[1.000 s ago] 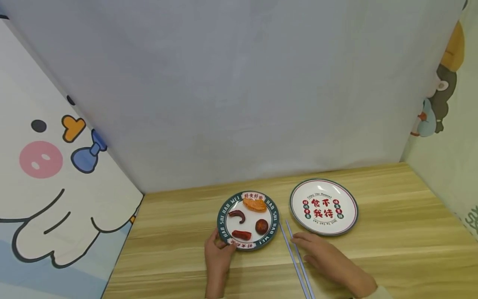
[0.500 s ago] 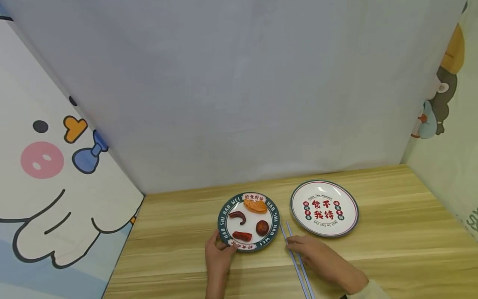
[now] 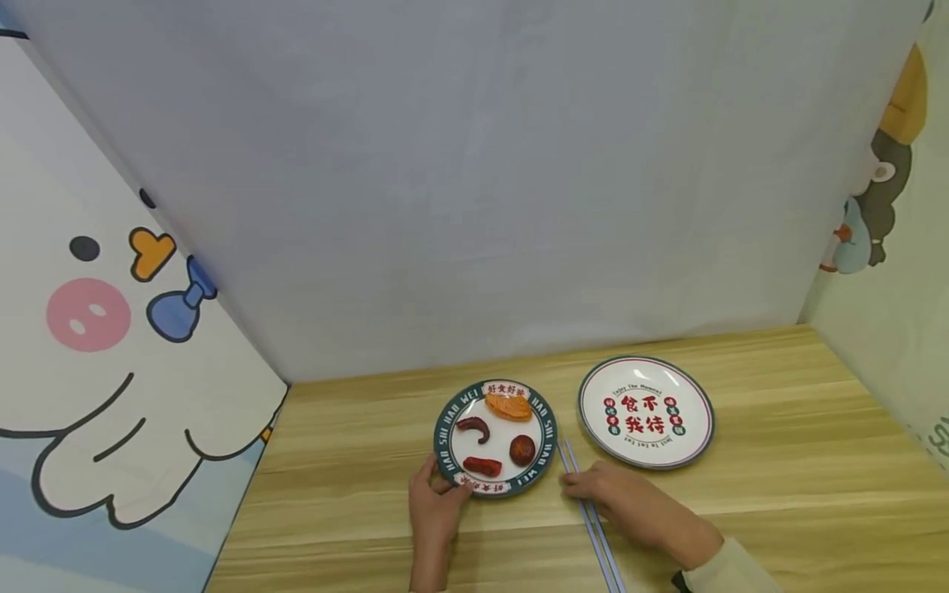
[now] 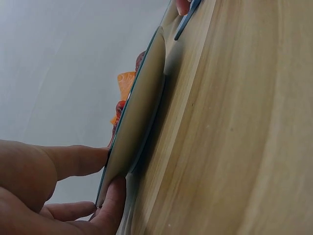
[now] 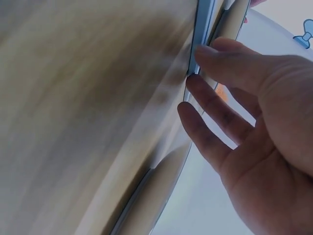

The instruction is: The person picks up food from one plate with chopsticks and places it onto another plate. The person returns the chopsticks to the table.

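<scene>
At chopsticks (image 3: 602, 535) beside the plate (image 3: 498, 439) pinched by the left hand (image 3: 436, 512), the right hand (image 3: 633, 504)'s fingers (image 5: 215, 106) were revealed apart by wrist view.

Food pieces (image 3: 522, 450) lie on a plate (image 3: 443, 436) left of the chopsticks (image 3: 605, 543) and second plate (image 3: 643, 414).

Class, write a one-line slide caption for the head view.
A person's left grip holds a green-rimmed plate of four food pieces; the right grip is at two chopsticks.
</scene>
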Tool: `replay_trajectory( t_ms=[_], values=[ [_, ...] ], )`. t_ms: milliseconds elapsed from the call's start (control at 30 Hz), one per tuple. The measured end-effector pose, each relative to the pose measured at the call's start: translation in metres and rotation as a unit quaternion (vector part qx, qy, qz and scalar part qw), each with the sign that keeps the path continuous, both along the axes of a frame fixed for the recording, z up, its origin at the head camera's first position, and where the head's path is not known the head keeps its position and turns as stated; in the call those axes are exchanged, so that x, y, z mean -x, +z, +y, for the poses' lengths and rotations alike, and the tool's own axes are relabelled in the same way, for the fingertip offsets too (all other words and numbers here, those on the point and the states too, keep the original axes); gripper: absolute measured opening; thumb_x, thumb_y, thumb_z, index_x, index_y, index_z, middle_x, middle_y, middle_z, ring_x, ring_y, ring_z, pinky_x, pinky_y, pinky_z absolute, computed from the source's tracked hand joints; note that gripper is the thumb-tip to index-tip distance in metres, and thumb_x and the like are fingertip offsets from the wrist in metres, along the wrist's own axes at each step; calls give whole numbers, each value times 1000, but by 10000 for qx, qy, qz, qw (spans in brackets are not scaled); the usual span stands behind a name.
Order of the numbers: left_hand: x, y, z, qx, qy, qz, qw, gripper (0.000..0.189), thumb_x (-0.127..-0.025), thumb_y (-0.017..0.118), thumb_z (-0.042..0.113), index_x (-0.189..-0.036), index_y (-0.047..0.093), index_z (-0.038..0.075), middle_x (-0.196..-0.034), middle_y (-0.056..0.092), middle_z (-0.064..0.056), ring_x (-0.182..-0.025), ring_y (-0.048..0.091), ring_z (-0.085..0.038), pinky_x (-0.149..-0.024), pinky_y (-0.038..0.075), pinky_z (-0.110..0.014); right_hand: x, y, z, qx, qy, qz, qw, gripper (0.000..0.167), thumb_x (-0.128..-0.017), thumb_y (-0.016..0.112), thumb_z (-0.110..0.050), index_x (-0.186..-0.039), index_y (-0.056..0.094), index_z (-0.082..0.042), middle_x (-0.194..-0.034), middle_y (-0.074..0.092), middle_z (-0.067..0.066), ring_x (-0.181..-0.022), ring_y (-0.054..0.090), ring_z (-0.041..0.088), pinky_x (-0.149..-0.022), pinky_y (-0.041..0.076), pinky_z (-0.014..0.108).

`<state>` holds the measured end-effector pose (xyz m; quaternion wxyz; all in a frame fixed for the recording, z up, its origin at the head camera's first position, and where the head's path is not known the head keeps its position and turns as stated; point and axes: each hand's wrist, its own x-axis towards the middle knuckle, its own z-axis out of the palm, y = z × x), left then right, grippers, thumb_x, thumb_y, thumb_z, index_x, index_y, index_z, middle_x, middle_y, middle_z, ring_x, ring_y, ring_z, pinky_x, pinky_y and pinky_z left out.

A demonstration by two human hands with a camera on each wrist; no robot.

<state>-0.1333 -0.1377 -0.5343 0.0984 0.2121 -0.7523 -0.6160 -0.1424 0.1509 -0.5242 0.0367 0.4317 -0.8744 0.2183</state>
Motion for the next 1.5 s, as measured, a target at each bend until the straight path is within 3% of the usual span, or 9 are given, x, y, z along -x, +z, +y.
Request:
replay_trajectory(
  t_ms=[333,600,800,1100,1500],
  values=[
    [0,-1,0,18,-1,49,10000,82,-72,77,-20,-148,43,-20,-134,49,-33,-95,67,-32,-66,54,-17,2,1,-4,34,74,4,10000,19,-91,71,3,-101,80,-10,-119,77,9,-105,71,24,-93,60,37],
    [1,0,0,-13,22,-84,10000,84,-72,77,-20,-149,43,-19,-135,48,-32,-98,67,-32,-68,56,-19,5,-6,-4,590,595,716,9939,17,-82,77,4,-93,77,-9,-107,74,7,-99,71,21,-87,60,32],
    [0,1,0,67,3,-85,9999,84,-72,78,-20,-148,44,-19,-133,49,-31,-97,68,-33,-69,56,-19,9,-1,-7,20,585,544,9968,12,-89,78,-8,-83,73,-17,-96,65,-8,-87,60,3,-76,53,17],
    [-1,1,0,8,-14,-80,10000,84,-73,77,-20,-149,43,-19,-133,48,-32,-98,67,-34,-70,56,-20,14,3,-8,-695,716,1015,9898,16,-91,75,-13,-81,68,-23,-88,51,-13,-81,53,-1,-69,48,14],
    [0,-1,-1,18,49,-29,10000,82,-72,79,-18,-147,46,-19,-130,50,-29,-93,66,-28,-65,52,-16,17,6,-9,-645,740,923,9909,23,-82,81,-6,-77,66,-23,-84,49,-13,-73,47,-1,-61,44,13]
  ],
)
